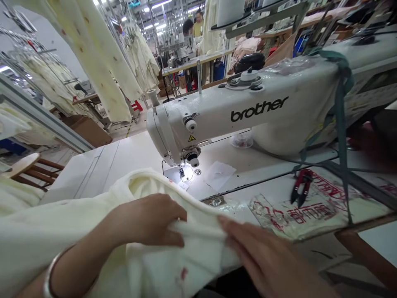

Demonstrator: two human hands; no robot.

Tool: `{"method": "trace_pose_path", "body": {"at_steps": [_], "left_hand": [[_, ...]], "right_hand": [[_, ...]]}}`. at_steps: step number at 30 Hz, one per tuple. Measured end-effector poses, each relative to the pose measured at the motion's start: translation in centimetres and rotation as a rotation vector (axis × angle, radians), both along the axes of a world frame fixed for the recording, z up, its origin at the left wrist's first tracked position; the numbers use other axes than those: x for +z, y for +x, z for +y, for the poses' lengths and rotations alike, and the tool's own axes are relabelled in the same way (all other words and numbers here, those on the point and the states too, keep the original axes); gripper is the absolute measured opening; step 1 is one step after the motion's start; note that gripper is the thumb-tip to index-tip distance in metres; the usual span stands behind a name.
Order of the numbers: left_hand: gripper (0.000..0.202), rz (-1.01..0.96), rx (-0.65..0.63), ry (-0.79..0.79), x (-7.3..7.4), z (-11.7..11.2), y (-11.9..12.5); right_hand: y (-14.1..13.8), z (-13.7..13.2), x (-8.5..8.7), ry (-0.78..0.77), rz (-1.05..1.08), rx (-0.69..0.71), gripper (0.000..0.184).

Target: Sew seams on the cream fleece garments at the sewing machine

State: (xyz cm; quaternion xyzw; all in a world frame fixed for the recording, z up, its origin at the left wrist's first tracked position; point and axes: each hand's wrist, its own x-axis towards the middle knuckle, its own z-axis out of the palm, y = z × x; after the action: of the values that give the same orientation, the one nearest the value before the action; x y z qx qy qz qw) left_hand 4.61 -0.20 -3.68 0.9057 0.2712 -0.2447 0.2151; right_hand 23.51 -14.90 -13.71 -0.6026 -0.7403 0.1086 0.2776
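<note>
A cream fleece cloth (62,223) lies bunched across the near edge of the sewing table (124,153). My left hand (149,219) is closed on a fold of that cloth, fingers curled around its edge. Just to the right, my right hand (266,256) lies on the cloth's right edge with fingers stretched out and pressed flat. A white Brother sewing machine (248,107) stands behind, its needle and presser foot (182,171) lit over the plate, a short way beyond the cloth.
Red-handled thread snips (300,186) lie on a printed plastic bag (310,211) at right. A small clear bobbin case (242,140) sits near the machine base. Cream garments (102,62) hang at left. Other people work at tables far behind (192,29).
</note>
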Motion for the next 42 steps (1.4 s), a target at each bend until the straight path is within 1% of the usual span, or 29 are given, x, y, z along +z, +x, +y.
{"method": "trace_pose_path", "body": {"at_steps": [1,2,4,6,8,11,14,17,19,22,24,26,29,31,34,37,39,42], "left_hand": [[0.025,-0.038,0.017,0.052,-0.7,-0.1,0.4],[0.023,-0.086,0.046,0.099,-1.6,-0.4,1.0],[0.021,-0.197,0.113,0.194,-3.3,-1.1,2.4],[0.026,-0.304,0.134,0.252,-4.9,-1.8,3.7],[0.028,-0.374,0.130,0.261,-6.0,-2.0,4.5],[0.021,-0.425,0.096,0.204,-6.7,-1.3,4.3],[0.018,-0.467,0.020,0.147,-6.8,-0.2,2.9],[0.021,-0.485,0.050,0.130,-7.0,0.8,1.0],[0.022,-0.482,0.057,0.130,-7.1,1.3,-0.4],[0.014,-0.455,0.043,0.121,-7.3,2.2,-2.3],[0.019,-0.453,0.066,0.100,-7.2,2.9,-3.3],[0.024,-0.455,0.090,0.089,-7.1,3.3,-3.9],[0.030,-0.466,0.100,0.096,-6.9,3.0,-3.6],[0.028,-0.471,0.113,0.097,-6.8,2.3,-2.7],[0.017,-0.446,0.119,0.097,-6.6,1.2,-1.3],[0.016,-0.473,0.118,0.043,-6.0,1.0,-0.8],[0.020,-0.484,0.175,-0.018,-5.4,1.1,-0.9],[0.024,-0.439,0.282,-0.064,-4.6,1.2,-1.1]], "right_hand": [[0.6,0.8,-0.2,0.034,-0.044,-0.047,0.031],[1.2,1.5,-0.4,0.033,-0.070,-0.070,0.030],[2.4,2.8,-0.4,-0.039,-0.061,-0.088,0.024],[3.1,3.5,-0.3,-0.149,-0.023,-0.106,0.019],[3.3,4.0,-0.1,-0.260,0.013,-0.116,0.013],[3.2,4.5,0.6,-0.355,0.089,-0.098,0.010],[2.9,5.4,1.6,-0.398,0.197,-0.035,0.008],[2.4,7.0,2.5,-0.452,0.238,0.023,0.007],[1.7,8.2,2.7,-0.470,0.237,0.067,0.009],[0.5,9.7,2.8,-0.458,0.259,0.156,0.013],[-0.3,10.3,2.8,-0.443,0.258,0.208,0.015],[-1.0,10.4,2.9,-0.441,0.222,0.230,0.016],[-1.7,10.3,3.0,-0.440,0.129,0.216,0.018],[-1.8,10.1,3.0,-0.436,0.086,0.210,0.018],[-1.4,10.1,3.2,-0.450,0.092,0.220,0.016],[-0.5,10.5,3.8,-0.494,0.139,0.269,0.009],[0.2,10.9,4.4,-0.559,0.167,0.301,0.005],[0.9,11.4,5.1,-0.623,0.189,0.315,0.007]]}}
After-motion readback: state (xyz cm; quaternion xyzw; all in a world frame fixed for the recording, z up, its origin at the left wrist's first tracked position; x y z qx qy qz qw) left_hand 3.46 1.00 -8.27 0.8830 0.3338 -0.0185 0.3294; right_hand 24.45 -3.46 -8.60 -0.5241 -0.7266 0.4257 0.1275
